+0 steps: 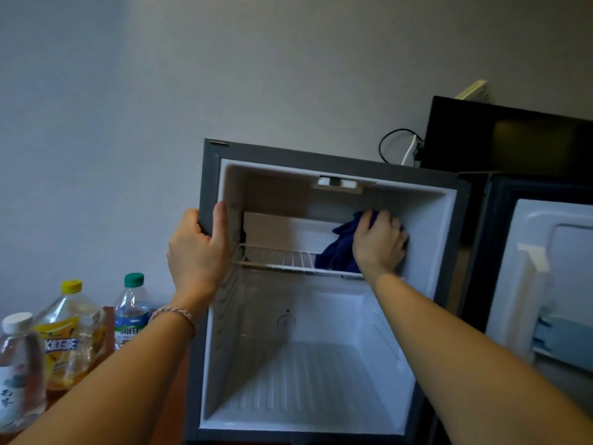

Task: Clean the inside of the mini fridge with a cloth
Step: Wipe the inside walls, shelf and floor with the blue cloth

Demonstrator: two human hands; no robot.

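At inspection the mini fridge point(324, 316) stood with its door point(552, 284) swung fully open to the right and its cavity emptied of contents. The right hand point(380, 242) was inside the upper compartment, at the right end of the wire shelf point(279, 260), its grip curled round a dark blue cloth point(340, 252) and pressing it against the right inner wall near the rear corner. Part of the cloth hung loose onto the shelf. The left hand point(200, 248) was wrapped round the front left edge of the cabinet, thumb inside and fingers outside, evidently steadying the unit.

Three drink bottles point(73, 332) stood on the surface to the left of the fridge, at its near edge; a dark screen point(507, 139) sat behind the top right corner of the cabinet.

Assessment: emptying appeared complete and wiping was under way in the upper section. No residue or streaks could be made out on any wall, so it could not be determined which areas had been covered. On the evidence, the lower compartment floor, the left wall, the ceiling and the door lining remained to be confirmed as wiped. The work was judged partly done, no better than midway.
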